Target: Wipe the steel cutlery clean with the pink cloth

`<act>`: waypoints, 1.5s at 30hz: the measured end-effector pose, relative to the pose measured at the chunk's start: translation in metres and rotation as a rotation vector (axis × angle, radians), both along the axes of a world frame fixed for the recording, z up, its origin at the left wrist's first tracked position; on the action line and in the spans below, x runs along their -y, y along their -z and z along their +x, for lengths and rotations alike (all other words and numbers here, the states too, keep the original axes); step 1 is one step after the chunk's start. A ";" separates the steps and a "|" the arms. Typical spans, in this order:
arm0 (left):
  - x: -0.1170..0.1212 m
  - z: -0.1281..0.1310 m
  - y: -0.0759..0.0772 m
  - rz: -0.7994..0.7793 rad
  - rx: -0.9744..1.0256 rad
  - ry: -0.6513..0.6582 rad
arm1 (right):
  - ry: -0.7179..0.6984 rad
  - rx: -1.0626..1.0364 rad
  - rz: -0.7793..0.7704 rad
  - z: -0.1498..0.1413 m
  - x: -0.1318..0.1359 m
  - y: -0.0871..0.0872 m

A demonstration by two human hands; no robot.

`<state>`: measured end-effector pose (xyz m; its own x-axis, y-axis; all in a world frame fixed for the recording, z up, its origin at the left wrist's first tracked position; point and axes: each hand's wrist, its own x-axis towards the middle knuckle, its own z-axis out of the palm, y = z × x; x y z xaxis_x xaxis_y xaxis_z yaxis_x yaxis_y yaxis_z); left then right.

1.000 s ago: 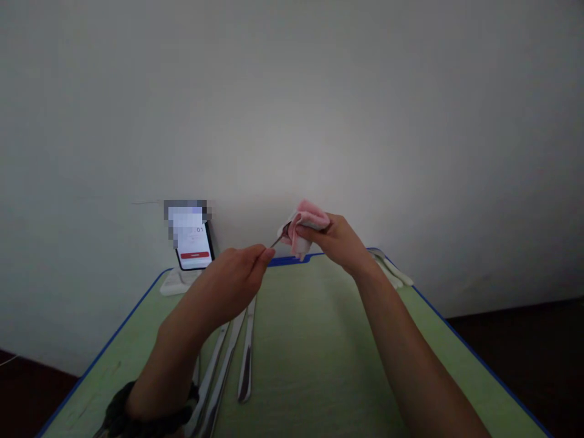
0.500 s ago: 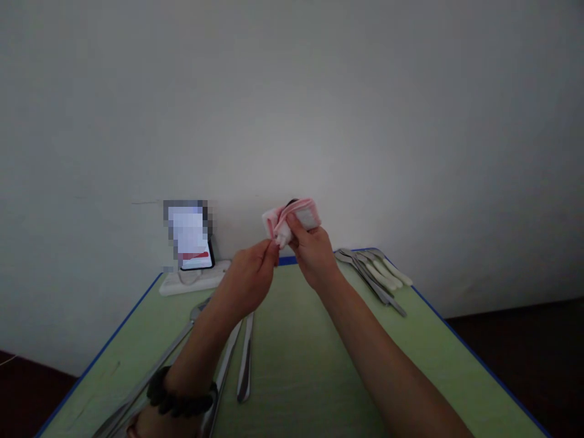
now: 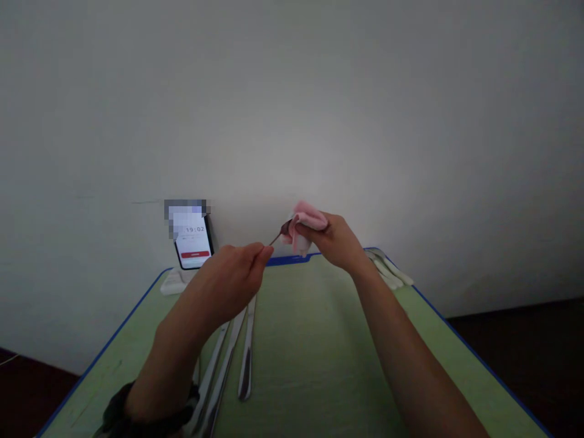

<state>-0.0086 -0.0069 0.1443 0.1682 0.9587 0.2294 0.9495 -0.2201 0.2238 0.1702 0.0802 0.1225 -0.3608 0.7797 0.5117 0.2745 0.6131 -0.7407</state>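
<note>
My left hand (image 3: 232,280) pinches the thin metal handle of a spoon (image 3: 279,233) above the green table (image 3: 314,353). The spoon's bowl end is wrapped in a pink cloth (image 3: 305,220), and my right hand (image 3: 335,240) is closed round that cloth. Both hands are raised above the far middle of the table. A dark band sits on my left wrist (image 3: 146,413).
Several metal utensils (image 3: 244,359) lie on the table under my left forearm. More cutlery with pale handles (image 3: 387,271) lies at the far right corner. A phone (image 3: 194,240) with a lit screen leans against the white wall on a white base (image 3: 176,281).
My left hand has drawn back toward me, so the spoon's handle shows again between the hands. The right hand with the cloth moved slightly right, now covering part of the far-right cutlery.
</note>
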 end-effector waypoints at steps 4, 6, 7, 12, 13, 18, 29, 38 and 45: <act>0.005 -0.006 -0.006 -0.068 -0.017 0.030 | -0.004 0.282 0.136 0.006 0.009 -0.012; 0.006 -0.008 -0.007 -0.127 -0.049 0.042 | -0.041 0.446 0.129 0.006 0.013 -0.016; 0.006 -0.010 -0.006 -0.153 -0.073 0.046 | -0.071 0.530 0.112 0.005 0.015 -0.017; 0.003 -0.014 0.001 -0.212 -0.151 0.106 | -0.166 0.812 0.022 -0.005 0.023 -0.016; 0.002 -0.014 0.003 -0.221 -0.150 0.126 | -0.176 0.846 0.002 -0.007 0.024 -0.016; 0.000 -0.015 0.006 -0.289 -0.092 0.226 | -0.264 0.915 -0.074 -0.012 0.027 -0.015; -0.002 -0.021 0.005 -0.262 0.068 0.268 | -0.427 0.579 -0.089 0.000 0.013 -0.007; -0.003 -0.011 0.003 0.011 0.318 0.154 | -0.078 -0.213 -0.016 -0.010 0.003 0.004; -0.006 0.010 0.015 0.134 0.480 0.037 | 0.284 -0.669 -0.164 -0.047 0.013 0.012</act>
